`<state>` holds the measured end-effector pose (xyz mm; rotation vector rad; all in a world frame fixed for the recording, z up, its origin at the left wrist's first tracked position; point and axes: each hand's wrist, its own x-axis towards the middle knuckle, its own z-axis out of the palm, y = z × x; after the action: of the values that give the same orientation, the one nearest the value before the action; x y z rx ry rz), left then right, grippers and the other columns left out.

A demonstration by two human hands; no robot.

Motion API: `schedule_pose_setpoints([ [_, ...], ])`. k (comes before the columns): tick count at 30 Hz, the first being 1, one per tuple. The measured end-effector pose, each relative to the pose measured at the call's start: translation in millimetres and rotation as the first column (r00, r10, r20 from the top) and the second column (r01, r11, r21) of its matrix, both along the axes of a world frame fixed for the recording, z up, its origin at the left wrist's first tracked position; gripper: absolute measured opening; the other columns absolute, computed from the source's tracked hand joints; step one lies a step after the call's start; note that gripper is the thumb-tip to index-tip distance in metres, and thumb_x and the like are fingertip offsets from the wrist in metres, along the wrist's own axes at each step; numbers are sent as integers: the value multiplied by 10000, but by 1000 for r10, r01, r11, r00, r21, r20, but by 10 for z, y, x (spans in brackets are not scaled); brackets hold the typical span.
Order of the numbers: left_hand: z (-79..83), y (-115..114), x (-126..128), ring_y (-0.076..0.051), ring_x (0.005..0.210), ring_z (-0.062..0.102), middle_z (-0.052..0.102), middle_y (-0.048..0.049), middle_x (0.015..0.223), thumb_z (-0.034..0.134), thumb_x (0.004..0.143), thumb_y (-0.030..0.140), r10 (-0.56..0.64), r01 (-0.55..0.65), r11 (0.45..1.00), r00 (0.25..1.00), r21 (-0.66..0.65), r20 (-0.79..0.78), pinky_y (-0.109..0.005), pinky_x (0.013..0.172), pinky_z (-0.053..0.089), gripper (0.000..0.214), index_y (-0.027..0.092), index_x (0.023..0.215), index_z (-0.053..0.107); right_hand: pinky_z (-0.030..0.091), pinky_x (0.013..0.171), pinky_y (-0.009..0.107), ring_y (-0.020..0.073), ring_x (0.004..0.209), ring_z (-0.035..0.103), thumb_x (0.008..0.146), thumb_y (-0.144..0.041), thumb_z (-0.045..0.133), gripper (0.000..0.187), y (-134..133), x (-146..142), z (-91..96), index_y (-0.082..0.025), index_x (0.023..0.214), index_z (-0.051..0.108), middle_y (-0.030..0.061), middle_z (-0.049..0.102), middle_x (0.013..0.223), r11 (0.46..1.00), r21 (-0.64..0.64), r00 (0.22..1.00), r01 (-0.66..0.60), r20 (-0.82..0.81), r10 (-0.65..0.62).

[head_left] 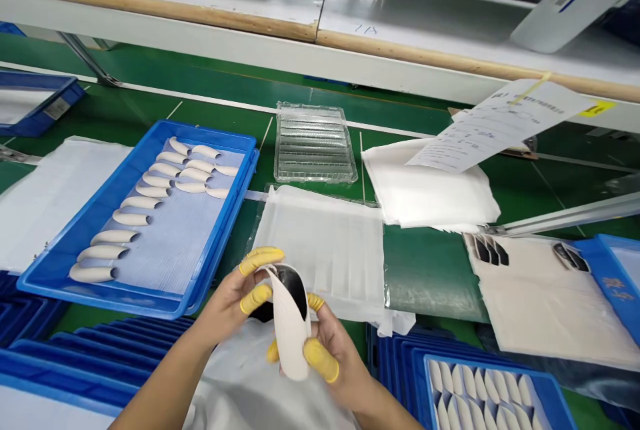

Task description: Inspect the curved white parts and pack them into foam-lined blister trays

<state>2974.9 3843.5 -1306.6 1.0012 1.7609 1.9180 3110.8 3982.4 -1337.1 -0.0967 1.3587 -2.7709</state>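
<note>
Close in front of me, a cream-coloured, elongated shell-like piece (289, 333) with a dark hollow inside is tilted upward between both hands. My left hand (235, 300) pinches its upper left edge with yellow finger cots on the fingertips. Lower on the right side, my right hand (337, 353), also in yellow cots, grips the piece with the thumb in front and fingers partly hidden behind. Just beyond lies a white sheet (325, 237) over what looks like a ridged tray. Several similar pieces (131, 218) rest in rows in a blue tray (165, 307) to the left.
A clear ribbed plastic tray (316, 145) lies farther back. White sheets (430, 190) and a hanging printed paper (493, 127) are at right. Another blue tray (555, 393) of pieces sits lower right, above stacked trays. A raised shelf (425, 53) spans the back.
</note>
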Motion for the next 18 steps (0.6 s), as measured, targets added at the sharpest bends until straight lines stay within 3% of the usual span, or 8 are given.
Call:
schedule_pose_setpoints([
  [3,-110,68,-216,-145,835,627,676,-18,866,745,820,357,-68,48,986,990,160,121,-264,767,527,123,275,913,753,460,567,251,122,540,586,720,-712,714,653,-119,-80,-33,-224,1103,509,5,675,702,952,-273,990,-136,-7,140],
  [6,-244,144,-314,-114,714,586,647,2,810,768,776,451,-109,23,972,926,233,362,-231,637,496,189,271,821,729,428,540,212,93,519,548,724,-706,715,590,-258,-236,-45,-208,997,554,-2,654,666,893,-438,992,-103,23,125],
  [11,-337,274,-575,-160,858,631,681,-13,945,770,703,598,142,-203,975,885,94,443,-274,718,518,356,265,793,680,449,566,197,80,568,553,760,-738,651,585,-290,-654,-144,-190,959,607,25,674,771,856,-517,986,-9,139,95],
  [12,-338,321,-702,-165,837,634,680,-16,914,721,713,660,219,-233,973,904,-6,368,-290,725,524,414,264,822,669,480,596,210,95,615,588,808,-775,548,622,-259,-782,-200,-188,1001,615,47,686,832,895,-447,986,11,152,64],
  [14,-348,448,-1042,-180,833,643,686,-31,920,584,758,745,332,-293,927,932,-233,149,-325,761,535,518,254,910,654,546,682,255,142,781,671,946,-741,182,731,-178,-1087,-359,-177,1189,579,103,701,978,995,-63,988,79,140,-70],
  [15,-362,528,-1245,-194,873,650,691,-44,956,524,792,744,351,-319,887,936,-334,37,-342,799,536,542,241,951,650,570,745,293,167,903,691,986,-640,10,760,-139,-1256,-458,-168,1305,513,132,696,1062,968,213,983,131,101,-155],
  [16,-384,614,-1458,-205,927,652,694,-52,985,501,829,702,347,-330,853,937,-404,-33,-350,847,530,518,227,970,652,581,814,333,184,1024,683,1009,-520,-78,737,-107,-1425,-566,-156,1393,436,153,681,1145,843,510,975,172,36,-220],
  [18,-450,796,-1875,-216,986,651,700,-64,978,499,900,554,304,-330,769,942,-548,-141,-360,914,513,401,193,950,666,518,1004,457,262,1271,566,1050,-454,146,573,-81,-1728,-784,-122,1426,423,206,593,1332,678,711,968,186,-14,-250],
])
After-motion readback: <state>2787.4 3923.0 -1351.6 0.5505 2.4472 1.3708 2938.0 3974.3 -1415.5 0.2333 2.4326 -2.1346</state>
